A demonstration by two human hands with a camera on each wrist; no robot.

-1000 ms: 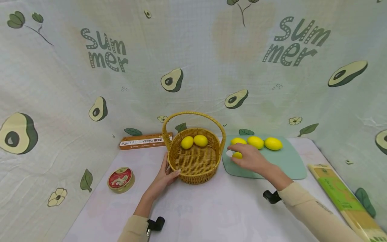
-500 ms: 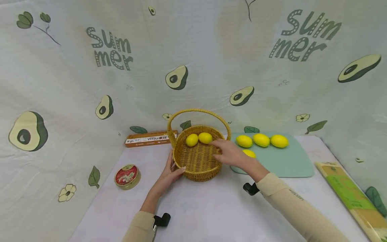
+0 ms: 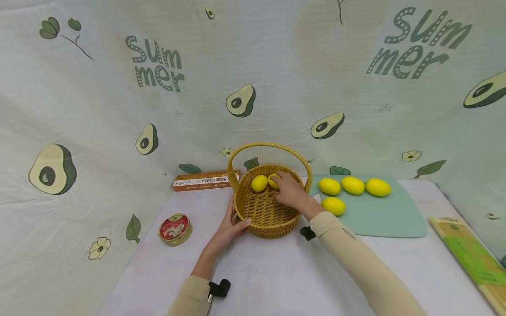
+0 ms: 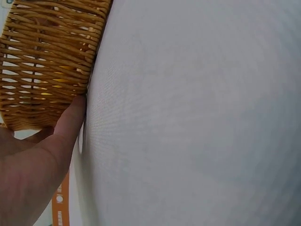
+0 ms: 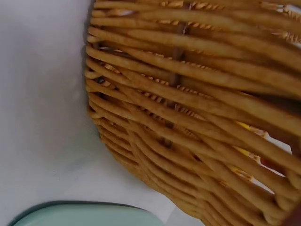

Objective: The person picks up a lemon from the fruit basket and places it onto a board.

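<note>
A round wicker basket (image 3: 270, 230) with a tall arched handle stands upright on the table. Inside it are two lemons, the left one (image 3: 259, 183) in full sight and the right one (image 3: 272, 180) partly covered by my right hand (image 3: 290, 191). That hand reaches in over the basket's right side, its fingers curled over the right lemon. My left hand (image 3: 229, 226) holds the basket at its near left side, thumb against the woven wall (image 4: 61, 61). A pale green cutting board (image 3: 389, 219) to the right bears several lemons: a back row (image 3: 353, 185) and a single front lemon (image 3: 333, 205).
A round tin with a red lid (image 3: 175, 228) sits left of the basket. Behind, a pasta box (image 3: 205, 180) lies along the fabric backdrop. At the right table edge is a long green and tan packet (image 3: 472, 259). The basket handle (image 3: 270, 145) arches above the opening.
My right hand has moved left from the front lemon on the board into the basket, reaching the right lemon there. My left hand stays at the basket. The head view has shifted rightward across the scene's left.
</note>
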